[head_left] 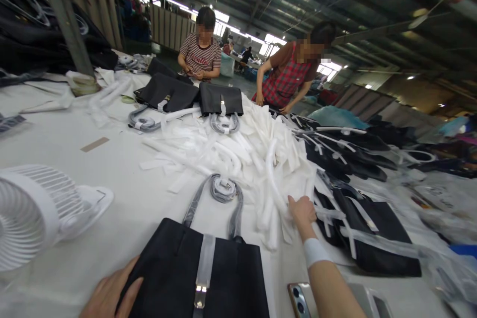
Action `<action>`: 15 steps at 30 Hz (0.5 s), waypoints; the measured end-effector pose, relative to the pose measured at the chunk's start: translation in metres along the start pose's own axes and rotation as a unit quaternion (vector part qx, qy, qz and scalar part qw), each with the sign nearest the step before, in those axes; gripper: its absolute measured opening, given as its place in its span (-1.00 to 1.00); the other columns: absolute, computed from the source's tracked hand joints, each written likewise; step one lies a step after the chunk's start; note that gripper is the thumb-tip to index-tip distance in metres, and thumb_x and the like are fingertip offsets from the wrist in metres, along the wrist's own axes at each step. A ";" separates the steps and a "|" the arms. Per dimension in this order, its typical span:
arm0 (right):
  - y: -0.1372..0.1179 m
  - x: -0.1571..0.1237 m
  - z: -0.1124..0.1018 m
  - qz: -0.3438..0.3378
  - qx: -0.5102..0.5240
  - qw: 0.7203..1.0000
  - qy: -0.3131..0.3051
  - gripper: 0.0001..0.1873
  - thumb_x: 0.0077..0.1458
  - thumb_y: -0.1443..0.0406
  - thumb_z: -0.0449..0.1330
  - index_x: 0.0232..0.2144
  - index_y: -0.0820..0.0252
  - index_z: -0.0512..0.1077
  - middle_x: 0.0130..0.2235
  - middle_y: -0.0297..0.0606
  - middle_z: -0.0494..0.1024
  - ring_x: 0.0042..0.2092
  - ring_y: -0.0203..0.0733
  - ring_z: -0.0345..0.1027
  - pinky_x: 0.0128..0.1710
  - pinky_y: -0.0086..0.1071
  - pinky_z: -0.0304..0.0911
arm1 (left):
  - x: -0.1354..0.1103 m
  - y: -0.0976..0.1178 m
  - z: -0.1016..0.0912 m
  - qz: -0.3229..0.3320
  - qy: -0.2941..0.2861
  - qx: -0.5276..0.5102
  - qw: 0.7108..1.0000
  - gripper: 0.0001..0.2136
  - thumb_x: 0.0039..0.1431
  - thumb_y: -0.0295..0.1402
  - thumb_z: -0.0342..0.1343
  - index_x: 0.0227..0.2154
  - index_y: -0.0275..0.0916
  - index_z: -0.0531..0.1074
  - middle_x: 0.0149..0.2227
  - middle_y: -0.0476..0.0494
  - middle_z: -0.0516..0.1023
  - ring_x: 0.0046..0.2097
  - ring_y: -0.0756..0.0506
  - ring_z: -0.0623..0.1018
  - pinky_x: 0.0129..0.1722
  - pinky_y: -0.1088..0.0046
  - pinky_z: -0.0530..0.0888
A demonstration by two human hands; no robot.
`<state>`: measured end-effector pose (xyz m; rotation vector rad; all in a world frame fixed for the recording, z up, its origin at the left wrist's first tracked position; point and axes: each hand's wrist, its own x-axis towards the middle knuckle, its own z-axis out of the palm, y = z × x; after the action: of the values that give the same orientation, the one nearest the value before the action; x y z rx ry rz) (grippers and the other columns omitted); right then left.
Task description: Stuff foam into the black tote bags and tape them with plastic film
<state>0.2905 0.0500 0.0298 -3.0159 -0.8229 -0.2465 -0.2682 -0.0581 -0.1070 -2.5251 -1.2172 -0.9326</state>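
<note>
Left hand [112,294] flat, fingers spread on black bag [197,273]; right hand [302,210] fingers closed on white foam strip [274,194], risking dragging tangled neighbouring strips off the counter [112,169].

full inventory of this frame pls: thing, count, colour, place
black handbag: 1, black, near table edge under left hand
handbags: 2, black, far table
bag pile: count unclear, black, right side
foam strips: many, white, table centre
fan: 1, white, left
phone: 1, near right forearm
co-workers: 2, far side of table
left hand: on handbag's left edge
right hand: on foam strips
</note>
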 end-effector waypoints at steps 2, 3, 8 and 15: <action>0.003 0.000 -0.003 -0.006 -0.017 1.000 0.020 -0.50 0.23 0.01 0.12 0.00 0.31 0.38 0.01 0.01 0.44 0.00 0.01 0.37 -0.12 -0.17 0.29 | 0.005 0.001 -0.004 0.014 0.010 0.021 1.000 -0.70 0.32 -0.45 -0.16 -0.07 -0.13 0.45 0.07 -0.16 0.53 0.01 -0.18 0.57 -0.08 0.32 0.55; 0.004 0.000 -0.005 -0.021 -0.024 0.999 0.031 -0.52 0.21 0.03 0.15 -0.02 0.31 0.41 0.01 0.04 0.43 0.02 0.04 0.35 -0.12 -0.18 0.27 | 0.008 0.002 -0.005 0.014 0.012 0.023 1.000 -0.70 0.33 -0.43 -0.17 -0.07 -0.14 0.46 0.07 -0.17 0.52 0.00 -0.18 0.57 -0.09 0.32 0.55; 0.002 -0.005 -0.012 -0.117 -0.049 0.987 0.101 -0.68 0.14 0.22 0.20 -0.17 0.40 0.50 -0.07 0.12 0.43 0.03 0.16 0.29 -0.13 -0.17 0.18 | 0.016 0.009 -0.005 -0.023 0.004 0.011 1.000 -0.69 0.36 -0.31 -0.15 -0.01 -0.18 0.44 0.08 -0.15 0.51 -0.02 -0.16 0.57 -0.11 0.36 0.56; 0.013 0.008 -0.065 -0.221 -0.012 0.954 0.205 -0.76 0.07 0.35 0.11 -0.28 0.37 0.52 -0.01 0.08 0.46 0.10 0.19 0.24 0.04 0.00 0.09 | 0.019 0.008 -0.011 0.030 0.021 0.074 0.997 -0.68 0.33 -0.42 -0.21 -0.11 -0.19 0.47 0.04 -0.25 0.53 -0.05 -0.21 0.57 -0.15 0.29 0.55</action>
<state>0.2941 0.0395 0.0960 -2.6033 -1.4240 -0.8507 -0.2578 -0.0558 -0.0859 -2.4015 -1.1461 -0.8446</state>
